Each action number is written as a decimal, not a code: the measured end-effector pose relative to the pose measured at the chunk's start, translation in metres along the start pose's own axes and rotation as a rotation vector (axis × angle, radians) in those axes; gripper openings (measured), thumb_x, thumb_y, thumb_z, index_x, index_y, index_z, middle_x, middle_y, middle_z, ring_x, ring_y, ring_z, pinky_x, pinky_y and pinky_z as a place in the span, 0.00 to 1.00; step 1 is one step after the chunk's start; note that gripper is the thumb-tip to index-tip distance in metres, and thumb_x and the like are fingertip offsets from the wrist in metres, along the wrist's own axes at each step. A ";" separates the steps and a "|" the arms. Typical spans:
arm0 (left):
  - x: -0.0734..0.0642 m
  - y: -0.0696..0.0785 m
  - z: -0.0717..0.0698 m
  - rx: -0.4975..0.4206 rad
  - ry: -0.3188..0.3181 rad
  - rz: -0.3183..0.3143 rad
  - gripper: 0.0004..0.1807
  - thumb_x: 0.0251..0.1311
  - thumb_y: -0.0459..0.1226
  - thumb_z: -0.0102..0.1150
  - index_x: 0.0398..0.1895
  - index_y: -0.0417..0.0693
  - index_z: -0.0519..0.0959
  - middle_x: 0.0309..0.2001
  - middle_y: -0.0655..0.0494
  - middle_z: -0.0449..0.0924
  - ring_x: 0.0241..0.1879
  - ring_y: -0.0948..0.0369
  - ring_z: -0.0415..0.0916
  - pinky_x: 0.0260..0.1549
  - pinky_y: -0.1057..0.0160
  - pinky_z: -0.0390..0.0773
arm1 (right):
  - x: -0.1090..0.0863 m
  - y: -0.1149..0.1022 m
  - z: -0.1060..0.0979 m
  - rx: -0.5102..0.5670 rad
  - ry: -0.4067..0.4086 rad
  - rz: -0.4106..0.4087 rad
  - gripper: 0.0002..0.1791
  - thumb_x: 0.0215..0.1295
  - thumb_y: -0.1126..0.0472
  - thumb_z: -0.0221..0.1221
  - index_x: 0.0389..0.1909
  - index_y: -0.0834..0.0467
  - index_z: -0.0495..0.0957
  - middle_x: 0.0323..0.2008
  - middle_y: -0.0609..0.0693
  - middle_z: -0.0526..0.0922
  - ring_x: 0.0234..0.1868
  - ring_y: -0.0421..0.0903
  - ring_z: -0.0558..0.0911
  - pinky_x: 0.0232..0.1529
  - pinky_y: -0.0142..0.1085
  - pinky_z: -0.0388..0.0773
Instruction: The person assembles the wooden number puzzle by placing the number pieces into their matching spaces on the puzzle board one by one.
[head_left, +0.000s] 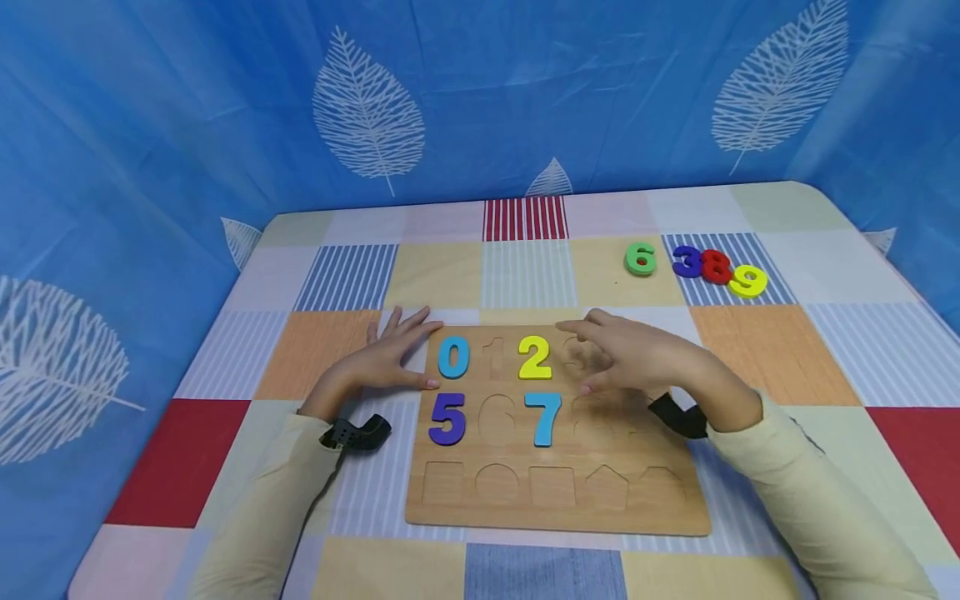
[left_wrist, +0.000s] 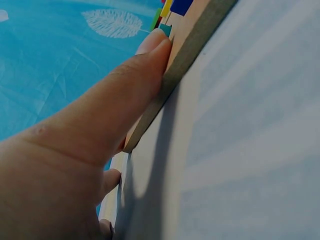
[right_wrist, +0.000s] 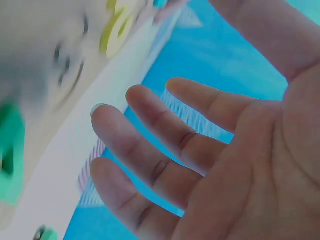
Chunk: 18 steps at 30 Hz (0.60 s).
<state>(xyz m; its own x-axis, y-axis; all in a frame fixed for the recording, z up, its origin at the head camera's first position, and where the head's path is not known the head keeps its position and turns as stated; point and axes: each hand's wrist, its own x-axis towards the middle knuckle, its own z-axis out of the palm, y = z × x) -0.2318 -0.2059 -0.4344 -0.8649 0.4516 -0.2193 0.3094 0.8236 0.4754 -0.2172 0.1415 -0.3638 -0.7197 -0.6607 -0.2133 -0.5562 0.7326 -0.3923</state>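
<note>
A wooden number board [head_left: 495,453] lies in front of me, with a blue 0 [head_left: 444,358], yellow 2 [head_left: 536,365], purple 5 [head_left: 452,415] and light blue 7 [head_left: 546,417] on it. My left hand [head_left: 386,357] rests at the board's left edge, thumb against it and fingers spread. Over the board's upper right part is my right hand [head_left: 645,346], fingers extended and holding nothing. The right wrist view shows a green piece [right_wrist: 15,132] on the board, which my right hand hides in the head view.
Beyond the board to the right lie a green 6 [head_left: 632,260], purple 3 [head_left: 693,265], red 8 [head_left: 716,267] and yellow 9 [head_left: 758,282]; the last three touch. A patchwork cloth [head_left: 435,275] covers the table. Blue curtain [head_left: 480,100] hangs behind it.
</note>
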 end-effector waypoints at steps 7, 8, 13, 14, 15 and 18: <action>0.001 -0.002 0.000 0.002 -0.003 0.008 0.49 0.45 0.59 0.62 0.70 0.61 0.50 0.74 0.53 0.32 0.69 0.44 0.16 0.57 0.34 0.16 | 0.010 0.050 -0.019 0.123 0.076 0.085 0.41 0.56 0.55 0.63 0.67 0.62 0.55 0.54 0.64 0.67 0.50 0.60 0.73 0.47 0.50 0.74; 0.001 -0.002 0.000 0.004 -0.004 0.007 0.49 0.45 0.60 0.62 0.70 0.62 0.50 0.74 0.53 0.32 0.69 0.44 0.16 0.57 0.34 0.16 | 0.013 0.060 -0.020 0.147 0.090 0.099 0.41 0.56 0.55 0.62 0.67 0.63 0.54 0.55 0.65 0.66 0.52 0.61 0.71 0.48 0.52 0.73; 0.000 -0.002 0.001 0.009 -0.012 0.007 0.50 0.45 0.60 0.61 0.71 0.62 0.49 0.74 0.55 0.32 0.69 0.44 0.16 0.58 0.35 0.16 | 0.017 0.102 -0.025 0.229 0.156 0.187 0.43 0.57 0.54 0.62 0.68 0.63 0.51 0.58 0.66 0.61 0.58 0.63 0.64 0.53 0.58 0.67; 0.000 -0.002 0.000 0.009 -0.011 0.008 0.50 0.45 0.60 0.61 0.70 0.62 0.49 0.74 0.55 0.32 0.69 0.44 0.16 0.58 0.35 0.16 | 0.017 0.108 -0.026 0.232 0.172 0.206 0.43 0.57 0.54 0.62 0.68 0.63 0.50 0.59 0.66 0.60 0.59 0.63 0.63 0.54 0.59 0.65; 0.000 -0.001 0.000 0.007 -0.012 0.008 0.50 0.46 0.60 0.61 0.70 0.62 0.49 0.74 0.55 0.32 0.69 0.44 0.16 0.58 0.35 0.16 | 0.017 0.113 -0.028 0.224 0.185 0.224 0.43 0.57 0.54 0.61 0.68 0.63 0.50 0.60 0.66 0.59 0.61 0.63 0.61 0.56 0.60 0.63; -0.001 -0.001 -0.001 0.003 -0.010 0.005 0.50 0.45 0.60 0.62 0.70 0.62 0.50 0.74 0.54 0.32 0.69 0.44 0.17 0.58 0.35 0.16 | 0.017 0.127 -0.032 0.199 0.211 0.293 0.44 0.58 0.54 0.60 0.69 0.62 0.47 0.64 0.70 0.52 0.63 0.66 0.55 0.57 0.64 0.57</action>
<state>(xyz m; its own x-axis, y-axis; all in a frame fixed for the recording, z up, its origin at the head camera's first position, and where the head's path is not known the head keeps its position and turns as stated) -0.2314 -0.2076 -0.4333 -0.8592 0.4592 -0.2254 0.3150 0.8222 0.4741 -0.3130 0.2288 -0.3885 -0.9166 -0.3657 -0.1615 -0.2391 0.8252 -0.5117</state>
